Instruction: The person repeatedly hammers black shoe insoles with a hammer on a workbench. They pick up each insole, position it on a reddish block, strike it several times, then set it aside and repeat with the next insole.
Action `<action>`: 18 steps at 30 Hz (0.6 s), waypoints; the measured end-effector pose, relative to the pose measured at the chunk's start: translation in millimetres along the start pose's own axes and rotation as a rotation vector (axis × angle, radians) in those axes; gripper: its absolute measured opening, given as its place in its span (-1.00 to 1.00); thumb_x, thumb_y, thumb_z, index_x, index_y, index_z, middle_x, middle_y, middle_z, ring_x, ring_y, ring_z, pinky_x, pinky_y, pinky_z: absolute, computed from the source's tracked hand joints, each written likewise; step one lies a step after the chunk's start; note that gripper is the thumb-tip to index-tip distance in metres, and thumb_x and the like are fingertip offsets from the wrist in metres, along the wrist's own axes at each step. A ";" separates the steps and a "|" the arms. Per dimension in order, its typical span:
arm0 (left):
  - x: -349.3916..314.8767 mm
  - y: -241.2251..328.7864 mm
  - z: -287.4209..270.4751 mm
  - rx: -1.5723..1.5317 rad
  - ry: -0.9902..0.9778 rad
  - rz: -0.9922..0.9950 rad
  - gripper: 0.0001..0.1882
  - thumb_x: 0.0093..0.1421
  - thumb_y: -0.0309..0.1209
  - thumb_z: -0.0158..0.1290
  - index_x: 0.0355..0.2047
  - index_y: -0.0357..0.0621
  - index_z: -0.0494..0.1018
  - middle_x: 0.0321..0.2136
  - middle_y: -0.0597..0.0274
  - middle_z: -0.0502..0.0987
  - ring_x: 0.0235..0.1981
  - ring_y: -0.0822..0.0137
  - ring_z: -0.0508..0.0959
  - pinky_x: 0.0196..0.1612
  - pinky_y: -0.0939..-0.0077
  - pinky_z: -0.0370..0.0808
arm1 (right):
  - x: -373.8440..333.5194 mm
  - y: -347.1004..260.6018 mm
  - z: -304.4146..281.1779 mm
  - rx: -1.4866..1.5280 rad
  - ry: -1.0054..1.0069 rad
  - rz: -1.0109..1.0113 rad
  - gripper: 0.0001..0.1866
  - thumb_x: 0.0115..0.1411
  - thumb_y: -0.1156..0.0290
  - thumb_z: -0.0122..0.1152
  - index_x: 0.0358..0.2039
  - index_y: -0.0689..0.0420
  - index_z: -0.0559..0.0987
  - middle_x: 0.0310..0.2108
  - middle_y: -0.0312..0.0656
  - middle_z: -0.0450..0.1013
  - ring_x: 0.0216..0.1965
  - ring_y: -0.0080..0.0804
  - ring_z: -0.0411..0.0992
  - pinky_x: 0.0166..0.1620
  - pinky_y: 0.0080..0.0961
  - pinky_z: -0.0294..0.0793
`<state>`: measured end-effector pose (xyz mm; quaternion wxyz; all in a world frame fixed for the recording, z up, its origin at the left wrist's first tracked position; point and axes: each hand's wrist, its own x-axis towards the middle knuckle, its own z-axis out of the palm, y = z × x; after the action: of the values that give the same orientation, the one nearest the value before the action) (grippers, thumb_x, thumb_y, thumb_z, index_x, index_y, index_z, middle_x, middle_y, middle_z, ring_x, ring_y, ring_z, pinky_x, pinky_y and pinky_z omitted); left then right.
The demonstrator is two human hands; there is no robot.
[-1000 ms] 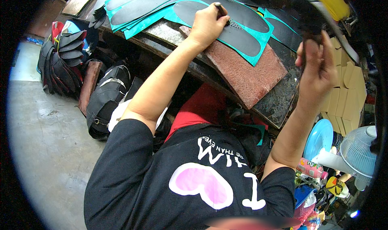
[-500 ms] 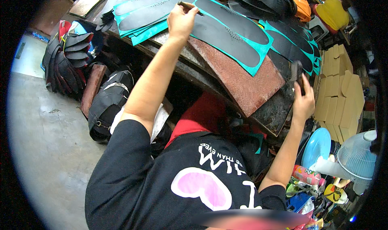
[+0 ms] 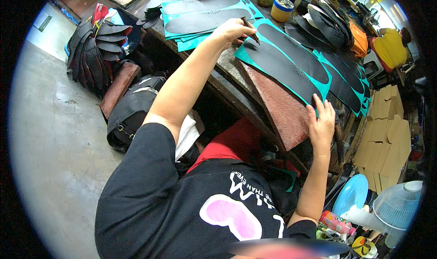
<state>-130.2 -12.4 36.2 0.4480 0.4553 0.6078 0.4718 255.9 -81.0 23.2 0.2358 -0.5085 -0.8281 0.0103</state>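
My left hand [image 3: 231, 32] is closed around a slim dark pointed tool [image 3: 250, 29], its tip down over the near left end of a teal sheet [image 3: 242, 55]. Two grey-black insole shapes lie on this sheet, with small dots along their middle; the nearer insole shape [image 3: 277, 63] is under the tool's tip. My right hand [image 3: 322, 122] has its fingers spread, with the fingertips on the sheet's right end and no tool in them. Beneath the sheet is a reddish-brown board [image 3: 284, 108] at the table's near edge.
More teal sheets with insole shapes [image 3: 200, 20] lie at left and right. Jars [image 3: 282, 9] and a pile of black cut pieces [image 3: 325, 26] stand behind. A bundle of black pieces [image 3: 98, 49] and black bag [image 3: 136, 108] are left; cardboard boxes [image 3: 382, 140] and a fan [image 3: 398, 206] right.
My right hand has let go of the dark-headed tool it held and moved left onto the sheet's end. My left hand now points its tool down at the sheet. The view has shifted.
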 end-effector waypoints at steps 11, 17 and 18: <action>-28.6 -4.0 -77.8 -0.030 0.238 0.604 -0.89 0.19 -0.39 0.19 -0.32 -0.16 0.56 -0.36 0.26 0.61 -0.29 0.45 0.56 -0.13 0.54 0.49 | -2.9 -12.4 5.3 0.127 -0.029 -0.054 -0.53 0.25 0.08 0.16 0.12 -0.04 0.51 0.25 -0.03 0.28 0.28 -0.05 0.19 0.32 0.07 0.00; -49.2 -34.5 -162.3 0.600 0.867 0.253 -0.73 0.05 -0.23 0.29 -0.30 -0.11 0.60 -0.33 0.21 0.66 -0.32 0.28 0.65 -0.17 0.39 0.51 | -9.5 -17.9 10.7 -0.015 -0.018 -0.088 -0.48 0.20 0.08 0.19 0.15 -0.02 0.48 0.29 -0.04 0.23 0.31 -0.03 0.15 0.33 0.14 -0.03; -51.8 -33.8 -156.7 0.733 0.969 0.342 -0.74 0.05 -0.22 0.29 -0.31 -0.08 0.60 -0.33 0.21 0.64 -0.31 0.21 0.64 -0.16 0.32 0.51 | -10.3 -18.4 11.3 -0.023 -0.006 -0.104 -0.46 0.19 0.08 0.20 0.16 0.00 0.47 0.29 -0.03 0.22 0.31 -0.03 0.15 0.33 0.14 -0.03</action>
<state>-277.7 -93.6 33.1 -0.1450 0.4047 0.7824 0.4506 239.8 -96.1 14.0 0.2275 -0.4675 -0.8542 -0.0101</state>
